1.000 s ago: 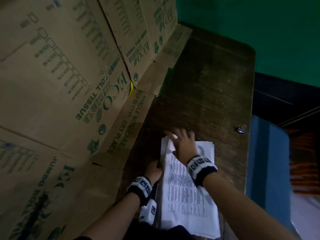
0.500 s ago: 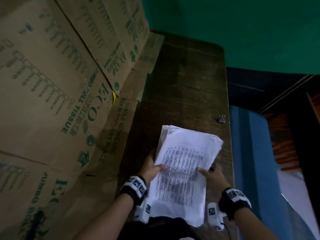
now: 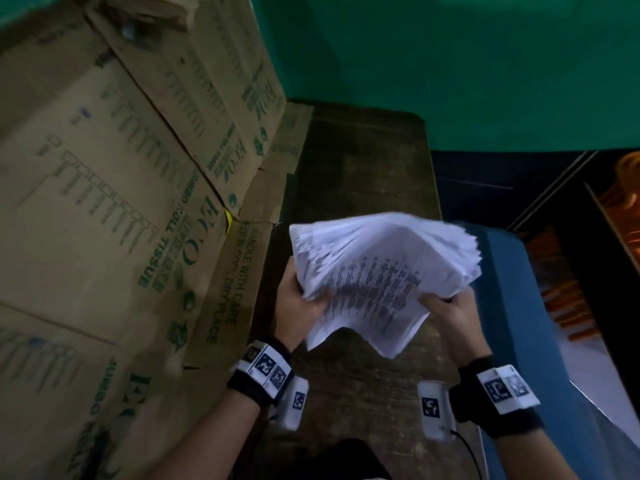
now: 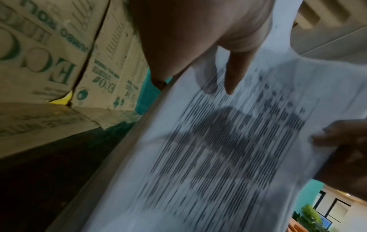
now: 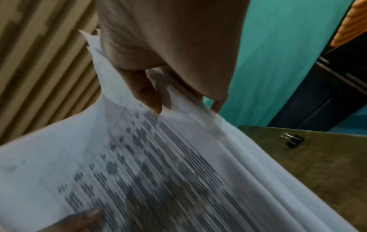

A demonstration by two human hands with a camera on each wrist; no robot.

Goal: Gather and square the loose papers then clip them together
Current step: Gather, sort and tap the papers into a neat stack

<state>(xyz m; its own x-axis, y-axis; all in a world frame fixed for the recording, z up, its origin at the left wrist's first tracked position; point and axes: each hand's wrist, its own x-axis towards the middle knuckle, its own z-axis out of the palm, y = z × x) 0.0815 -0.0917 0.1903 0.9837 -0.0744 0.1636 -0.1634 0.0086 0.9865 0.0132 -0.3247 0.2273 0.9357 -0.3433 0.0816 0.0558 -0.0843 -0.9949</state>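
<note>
**Paper stack lifted in both hands**

Hands low in the frame grip the papers [image 3: 377, 271] clear of the wooden surface [image 3: 363, 161]: the left hand [image 3: 298, 306] pinches the stack's left edge with thumb on top, the right hand [image 3: 446, 310] pinches its right edge likewise. Sheet edges fan unevenly at centre right. In the right wrist view, a binder clip [image 5: 293, 140] lies on the surface at right. Cardboard boxes [image 3: 114, 188] fill the left.
</note>
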